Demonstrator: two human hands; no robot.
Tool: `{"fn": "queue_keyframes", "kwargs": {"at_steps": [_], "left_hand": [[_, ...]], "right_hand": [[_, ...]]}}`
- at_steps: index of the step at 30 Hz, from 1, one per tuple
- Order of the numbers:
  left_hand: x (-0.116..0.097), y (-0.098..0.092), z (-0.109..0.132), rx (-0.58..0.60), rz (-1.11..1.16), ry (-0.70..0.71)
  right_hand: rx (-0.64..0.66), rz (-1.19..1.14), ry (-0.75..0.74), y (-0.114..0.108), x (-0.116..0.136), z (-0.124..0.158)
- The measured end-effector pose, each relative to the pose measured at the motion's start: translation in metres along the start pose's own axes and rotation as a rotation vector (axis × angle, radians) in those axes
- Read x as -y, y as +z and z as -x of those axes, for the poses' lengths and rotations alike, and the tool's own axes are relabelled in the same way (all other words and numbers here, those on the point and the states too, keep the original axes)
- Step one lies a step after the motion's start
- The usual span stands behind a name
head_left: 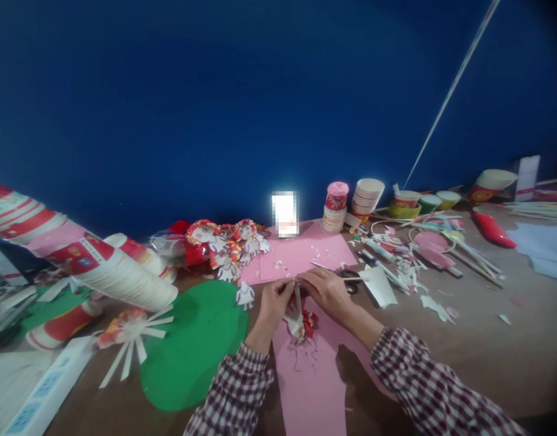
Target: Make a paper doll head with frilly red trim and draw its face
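My left hand [274,301] and my right hand [327,290] meet over a pink paper sheet [312,378] at the table's middle. Both are closed in a pinch on a small white-and-red paper figure [300,321] that hangs between them. Both sleeves are checked red and white. Scissors [346,277] lie just beyond my right hand on a second pink sheet [305,254]. Tiny paper scraps lie under the figure.
A green paper disc [199,348] lies left of my hands. Several finished paper figures [228,245] sit behind. Stacks of paper cups [119,272] lie at left, more cups [366,200] and bowls [408,204] at back right. Pens and cuttings [405,260] litter the right. A blue wall stands behind.
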State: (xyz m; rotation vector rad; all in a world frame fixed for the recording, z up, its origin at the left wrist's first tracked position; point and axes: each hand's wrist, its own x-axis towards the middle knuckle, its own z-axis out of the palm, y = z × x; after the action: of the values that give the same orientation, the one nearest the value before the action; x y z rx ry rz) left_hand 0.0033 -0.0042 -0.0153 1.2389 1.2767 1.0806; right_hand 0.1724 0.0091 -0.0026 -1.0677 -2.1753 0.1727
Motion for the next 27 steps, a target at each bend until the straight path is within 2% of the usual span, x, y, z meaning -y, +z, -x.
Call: {"fn": "queue_keyframes", "kwargs": {"at_steps": [4,14,23,27], "left_hand": [[-0.0011,0.0005,-0.0009,-0.012,0.002,0.056],[-0.0005,0.0006,-0.0021,0.004,0.023,0.055],[-0.0016,0.0008,0.0006,0.0,0.049,0.027],[-0.0031,0.0016,0.0019,0.002,0.069,-0.035]], "right_hand": [[0.015,-0.02,0.009,-0.0001,0.0017,0.0],[-0.018,-0.069,-0.011,0.0005,0.0013,0.0013],[-0.016,-0.113,-0.014,0.0013,0.0006,0.0016],[-0.017,-0.118,-0.006,0.0009,-0.0009,0.002]]}}
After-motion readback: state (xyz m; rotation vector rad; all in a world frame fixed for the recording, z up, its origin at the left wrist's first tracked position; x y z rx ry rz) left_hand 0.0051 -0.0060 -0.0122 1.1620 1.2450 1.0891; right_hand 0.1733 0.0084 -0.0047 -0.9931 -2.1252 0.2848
